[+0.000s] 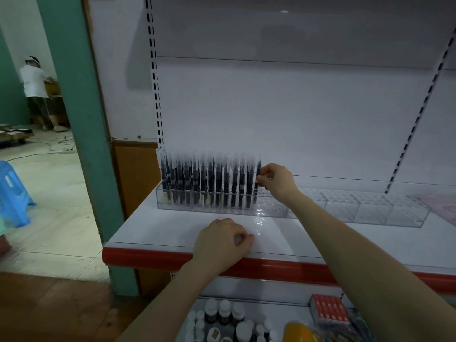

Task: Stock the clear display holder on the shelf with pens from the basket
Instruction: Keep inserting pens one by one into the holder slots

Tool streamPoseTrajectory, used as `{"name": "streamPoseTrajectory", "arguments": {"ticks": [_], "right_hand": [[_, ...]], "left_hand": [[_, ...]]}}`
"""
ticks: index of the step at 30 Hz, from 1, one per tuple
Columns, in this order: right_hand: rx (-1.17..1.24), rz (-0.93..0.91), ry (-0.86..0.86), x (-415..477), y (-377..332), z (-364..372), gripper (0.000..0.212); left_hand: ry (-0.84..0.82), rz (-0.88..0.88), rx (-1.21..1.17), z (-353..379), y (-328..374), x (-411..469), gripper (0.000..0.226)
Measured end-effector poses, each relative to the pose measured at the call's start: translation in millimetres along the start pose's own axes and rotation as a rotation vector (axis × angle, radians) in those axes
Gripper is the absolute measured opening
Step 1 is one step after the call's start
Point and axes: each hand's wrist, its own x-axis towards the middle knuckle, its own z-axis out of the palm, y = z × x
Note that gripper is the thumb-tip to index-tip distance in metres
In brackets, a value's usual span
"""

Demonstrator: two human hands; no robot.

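A long clear display holder [345, 211] stands on the white shelf [153, 230]. Its left part is packed with several upright black pens [204, 183] with clear caps; its right part holds none. My right hand [275, 180] pinches one black pen [257, 174] upright at the right end of the filled rows, over the holder. My left hand [222, 240] rests on the shelf near its front edge, fingers curled, and I see nothing in it. The basket is out of view.
The shelf has a red front strip [148, 257]. On the lower shelf stand several small bottles [222, 314], a red box [329, 309] and a yellow object [301, 333]. A green pillar [81, 119] stands left. A blue stool [12, 193] and a person [34, 90] are beyond it.
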Motion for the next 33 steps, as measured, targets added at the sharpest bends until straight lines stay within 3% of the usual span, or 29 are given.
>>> {"name": "streamPoseTrajectory", "arguments": {"ticks": [5, 12, 17, 22, 24, 27, 30, 33], "right_hand": [[-0.023, 0.044, 0.028, -8, -1, -1, 0.035], [0.128, 0.03, 0.208, -54, -8, -12, 0.027], [0.263, -0.039, 0.28, -109, -27, -12, 0.007], [0.442, -0.067, 0.298, -183, -35, 8, 0.009], [0.479, -0.056, 0.277, -216, -23, 25, 0.011], [0.44, 0.042, 0.179, -267, 17, 61, 0.017], [0.323, 0.212, 0.054, -315, 81, 102, 0.008], [0.227, 0.457, -0.055, -371, 154, 139, 0.012]], "left_hand": [[0.01, 0.002, -0.015, 0, 0, 1, 0.03], [0.026, 0.041, -0.015, -3, 1, -1, 0.034], [0.209, 0.23, -0.132, -8, 4, -15, 0.04], [0.399, 0.43, -0.208, 0, 5, -73, 0.026], [0.338, 0.394, -0.302, 17, 0, -108, 0.026], [0.119, 0.215, -0.363, 59, -19, -164, 0.035], [-0.1, 0.006, -0.408, 110, -41, -217, 0.043], [-0.304, -0.188, -0.4, 163, -59, -270, 0.035]]}}
